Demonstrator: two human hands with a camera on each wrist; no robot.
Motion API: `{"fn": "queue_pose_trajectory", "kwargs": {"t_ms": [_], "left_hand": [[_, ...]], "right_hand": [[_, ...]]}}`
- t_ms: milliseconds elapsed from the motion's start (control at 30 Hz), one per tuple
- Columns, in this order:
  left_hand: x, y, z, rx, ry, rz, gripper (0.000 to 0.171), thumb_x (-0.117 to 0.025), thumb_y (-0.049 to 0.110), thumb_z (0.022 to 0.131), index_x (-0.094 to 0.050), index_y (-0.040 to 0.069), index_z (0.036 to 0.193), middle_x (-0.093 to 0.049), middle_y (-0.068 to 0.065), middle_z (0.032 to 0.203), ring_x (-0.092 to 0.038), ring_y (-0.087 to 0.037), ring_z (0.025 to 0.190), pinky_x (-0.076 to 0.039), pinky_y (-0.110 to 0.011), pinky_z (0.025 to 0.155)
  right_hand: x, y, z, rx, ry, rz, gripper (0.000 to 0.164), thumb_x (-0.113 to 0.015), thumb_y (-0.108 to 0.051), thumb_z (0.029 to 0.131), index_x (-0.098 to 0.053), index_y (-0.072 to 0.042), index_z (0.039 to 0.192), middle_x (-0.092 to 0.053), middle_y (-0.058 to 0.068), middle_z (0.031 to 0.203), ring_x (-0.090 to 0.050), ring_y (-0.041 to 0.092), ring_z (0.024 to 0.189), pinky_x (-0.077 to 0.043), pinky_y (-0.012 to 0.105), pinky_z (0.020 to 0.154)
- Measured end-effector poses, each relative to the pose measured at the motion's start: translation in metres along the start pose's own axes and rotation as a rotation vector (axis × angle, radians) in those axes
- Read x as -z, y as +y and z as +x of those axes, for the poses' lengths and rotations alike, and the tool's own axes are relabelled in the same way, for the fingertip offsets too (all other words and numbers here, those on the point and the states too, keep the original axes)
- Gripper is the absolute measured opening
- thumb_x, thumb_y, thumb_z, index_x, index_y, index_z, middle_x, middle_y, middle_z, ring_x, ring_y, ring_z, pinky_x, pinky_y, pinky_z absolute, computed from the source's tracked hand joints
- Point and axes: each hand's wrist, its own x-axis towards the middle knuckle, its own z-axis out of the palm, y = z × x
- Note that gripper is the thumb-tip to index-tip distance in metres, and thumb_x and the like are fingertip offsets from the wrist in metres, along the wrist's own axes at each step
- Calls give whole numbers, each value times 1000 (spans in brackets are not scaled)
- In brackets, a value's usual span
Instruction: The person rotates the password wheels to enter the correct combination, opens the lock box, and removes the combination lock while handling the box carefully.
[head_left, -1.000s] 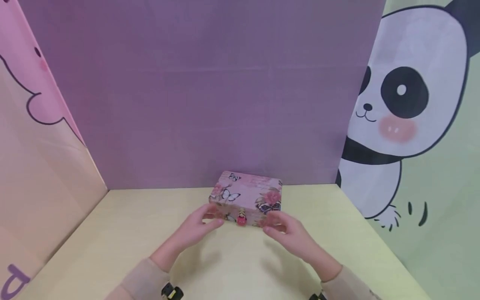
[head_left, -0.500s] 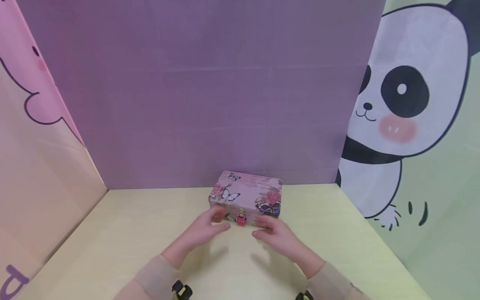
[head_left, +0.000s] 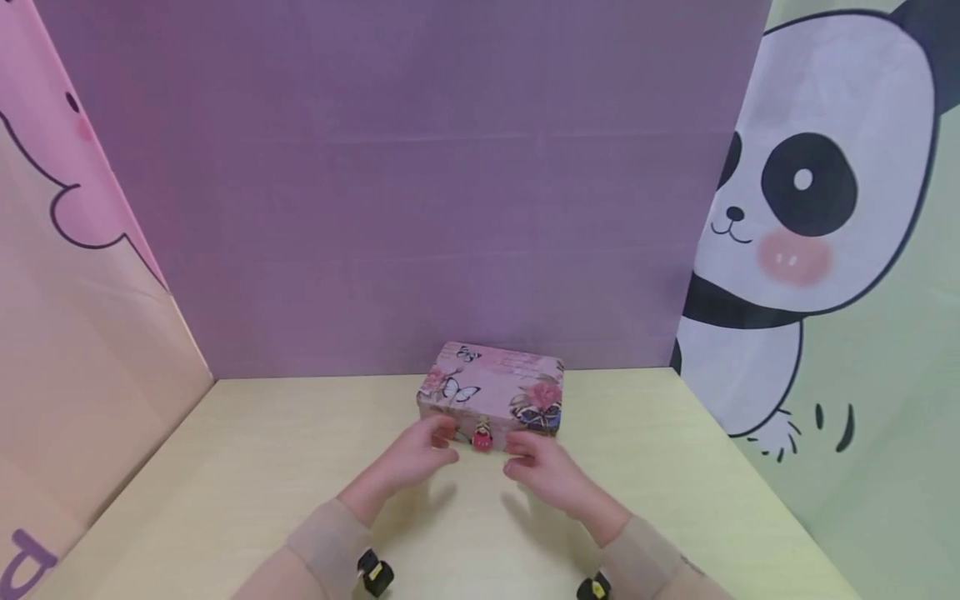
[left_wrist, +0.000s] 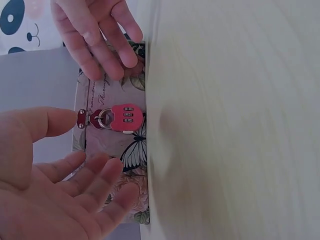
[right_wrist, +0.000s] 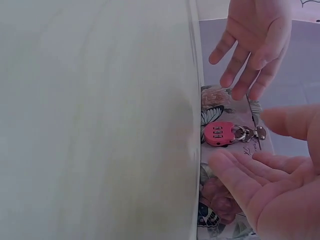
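Head view has a pink flowered box (head_left: 498, 383) on the bench (head_left: 300, 450), a red padlock (head_left: 482, 439) hanging at its front. Before the box's left half, the left hand (head_left: 412, 454) is slack, thumb and fingers apart, holding nothing; before its right half, the right hand (head_left: 551, 471) is released too. Whether either touches the box cannot be told. Purple cloth (head_left: 420, 183) hangs behind it.

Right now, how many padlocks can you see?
1: the red padlock, hanging at the front of the floral box. Its back is hidden, so I can't rule out more there.
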Motion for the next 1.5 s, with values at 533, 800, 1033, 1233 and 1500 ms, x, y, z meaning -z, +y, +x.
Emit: {"fn": "queue_pose_trajectory", "kwargs": {"t_ms": [533, 800, 1033, 1233, 1500], "left_hand": [[-6, -5, 14, 2, -77, 18, 50, -70, 2, 85, -56, -12, 131, -61, -26, 124, -58, -44, 116, -50, -53, 96], [-10, -7, 18, -7, -106, 24, 48, -65, -9, 81, -56, -13, 128, -61, -26, 124, -58, -45, 117, -50, -53, 97], [-13, -10, 22, -12, -120, 50, 49, -61, -14, 79, -57, -13, 127, -62, -25, 123, -59, -44, 116, -49, -54, 98], [-15, -9, 25, -6, -140, 64, 51, -61, -12, 80, -57, -10, 131, -62, -25, 127, -58, -43, 119, -46, -56, 102], [-16, -6, 25, 17, -153, 75, 50, -64, -8, 83, -56, -9, 132, -61, -23, 130, -56, -43, 122, -41, -58, 105]], "right_hand": [[-8, -2, 15, -66, -89, 43, 53, -67, -1, 90, -50, 17, 136, -52, 38, 135, -64, 45, 108, -60, 42, 72], [-10, -3, 18, -135, -117, 74, 61, -67, 4, 82, -47, 17, 138, -52, 38, 135, -63, 23, 68, -57, 39, 61], [-12, -4, 20, -159, -126, 90, 64, -66, 6, 81, -45, 17, 140, -51, 37, 137, -66, 24, 74, -57, 38, 61], [-13, -3, 21, -178, -129, 106, 65, -66, 8, 81, -43, 17, 142, -51, 36, 137, -67, 24, 77, -57, 38, 61], [-13, -1, 24, -186, -137, 113, 65, -65, 8, 82, -43, 16, 143, -51, 33, 140, -68, 25, 78, -57, 39, 62]]}}
